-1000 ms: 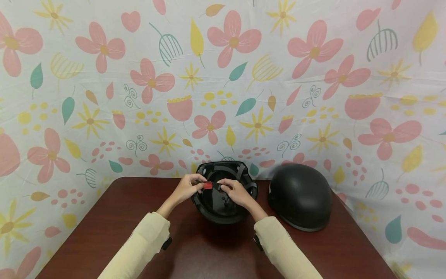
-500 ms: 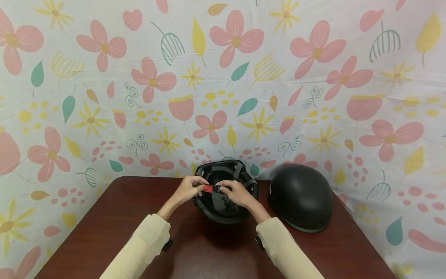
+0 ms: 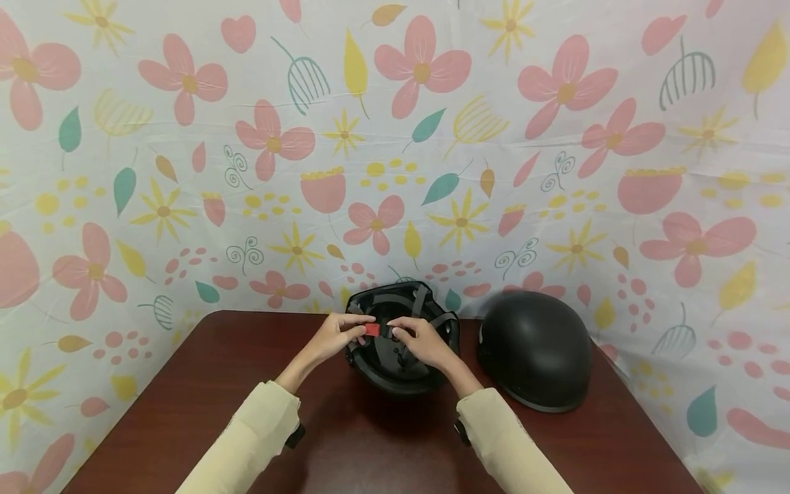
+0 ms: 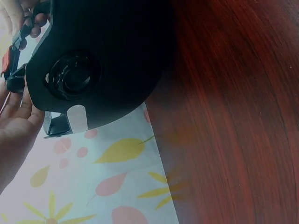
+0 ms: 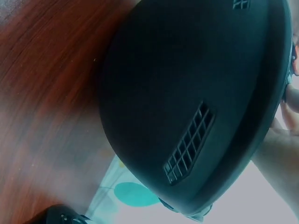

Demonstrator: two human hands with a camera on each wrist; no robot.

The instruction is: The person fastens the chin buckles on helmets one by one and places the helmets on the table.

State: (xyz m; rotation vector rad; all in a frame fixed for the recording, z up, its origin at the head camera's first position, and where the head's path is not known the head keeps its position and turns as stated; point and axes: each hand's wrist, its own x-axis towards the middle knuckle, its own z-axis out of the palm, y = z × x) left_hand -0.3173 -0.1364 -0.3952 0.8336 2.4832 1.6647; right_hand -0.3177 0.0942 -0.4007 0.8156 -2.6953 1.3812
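Observation:
A black helmet [image 3: 401, 385] lies upturned on the table, its hollow side facing me and grey straps [image 3: 422, 300] inside. Over its opening, my left hand [image 3: 332, 337] pinches the red part of a chin strap buckle [image 3: 372, 330] between thumb and fingers. From the other side my right hand [image 3: 422, 343] pinches the black strap end [image 3: 387, 331] beside the red part. Whether the two parts are joined or slightly apart I cannot tell. The left wrist view shows the helmet's outer shell [image 4: 126, 51] and the red part [image 4: 6, 60]; the right wrist view shows the vented shell [image 5: 187, 79].
A second black helmet [image 3: 534, 351] rests dome up to the right, close to the first. Both are on a dark red-brown wooden table [image 3: 370, 453]. A white cloth with printed flowers [image 3: 395, 158] hangs behind the table's back edge.
Both hands have shifted slightly to the right with the buckle, and the upturned helmet has turned a little. The grips look the same, and the second helmet stays put.

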